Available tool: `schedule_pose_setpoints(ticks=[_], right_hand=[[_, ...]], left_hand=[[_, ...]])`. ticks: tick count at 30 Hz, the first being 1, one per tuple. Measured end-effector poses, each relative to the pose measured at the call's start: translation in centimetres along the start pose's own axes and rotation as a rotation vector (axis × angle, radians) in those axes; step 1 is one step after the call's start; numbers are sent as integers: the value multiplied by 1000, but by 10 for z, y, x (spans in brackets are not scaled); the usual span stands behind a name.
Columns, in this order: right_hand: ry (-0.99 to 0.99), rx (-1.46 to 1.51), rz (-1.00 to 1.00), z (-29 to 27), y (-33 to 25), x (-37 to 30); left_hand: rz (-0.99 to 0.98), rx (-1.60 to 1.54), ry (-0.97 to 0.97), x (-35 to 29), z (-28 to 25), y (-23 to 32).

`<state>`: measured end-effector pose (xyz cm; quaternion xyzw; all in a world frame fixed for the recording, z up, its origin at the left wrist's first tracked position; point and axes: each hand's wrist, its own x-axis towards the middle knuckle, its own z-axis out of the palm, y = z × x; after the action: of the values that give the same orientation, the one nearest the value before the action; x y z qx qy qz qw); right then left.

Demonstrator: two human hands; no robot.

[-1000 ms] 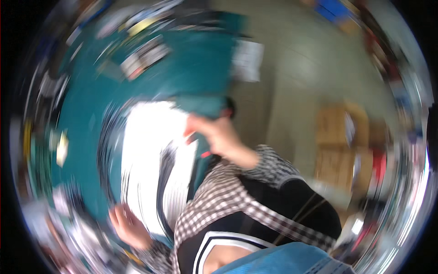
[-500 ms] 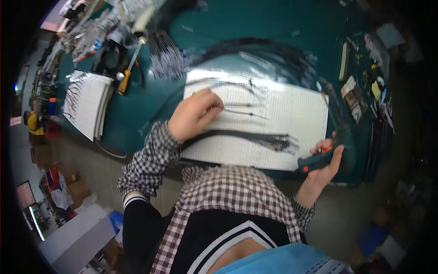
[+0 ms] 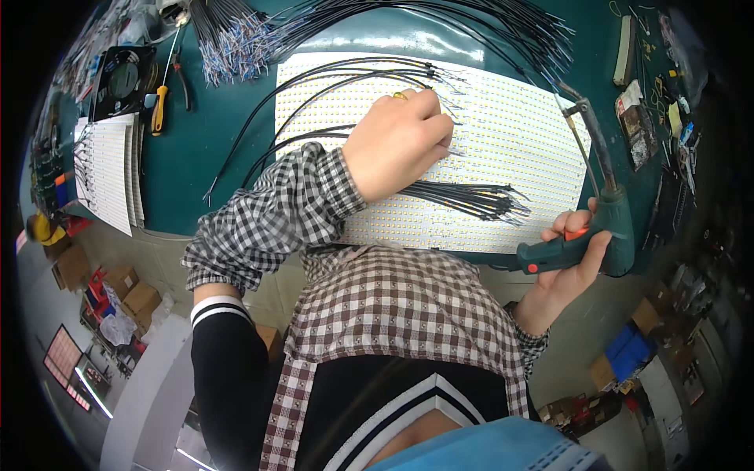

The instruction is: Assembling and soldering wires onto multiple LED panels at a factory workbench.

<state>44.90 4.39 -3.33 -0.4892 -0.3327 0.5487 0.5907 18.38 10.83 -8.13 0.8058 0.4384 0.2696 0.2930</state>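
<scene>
Left hand (image 3: 399, 145) palm-down over white board (image 3: 526, 129), fingertips pinching a black cable (image 3: 322, 135); right hand (image 3: 567, 284), near right, wrapped round green soldering gun (image 3: 620, 231).

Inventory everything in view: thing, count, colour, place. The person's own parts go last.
Dotted panels: count unclear, white-yellow, table centre
Cable bundle: one, black, on panels
Loose cables: several, black, across panels
Heaped cables: many, black, far side
Soldering gun: one, dark green, right
Panel stack: one, white, table left
Fan: one, black, behind stack
Screwdriver: one, orange handle, right of fan
Pliers: one, dark, beside screwdriver
Oddments: uncounted, mixed, right edge
Table: one, green, centre
Boxes: several, brown, left floor
Apron: one, brown-white check, person's front
Mask: one, blue, bottom
Left grip: one, bare, at cable end
Right grip: one, bare, around soldering gun handle
</scene>
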Motion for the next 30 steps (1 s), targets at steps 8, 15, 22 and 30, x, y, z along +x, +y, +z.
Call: schedule_pose_setpoints(ticks=[8,15,22,30], right_hand=[[23,-7,7,-3,1,-1],[40,-177,47,8,-3,-14],[65,-254,-7,1,-1,-30],[19,-463,166,5,-13,-46]], left_hand=[[-119,-67,160,-2,-3,17],[-211,-100,173,4,9,6],[-160,-164,229,11,16,6],[-171,-228,151,15,17,6]])
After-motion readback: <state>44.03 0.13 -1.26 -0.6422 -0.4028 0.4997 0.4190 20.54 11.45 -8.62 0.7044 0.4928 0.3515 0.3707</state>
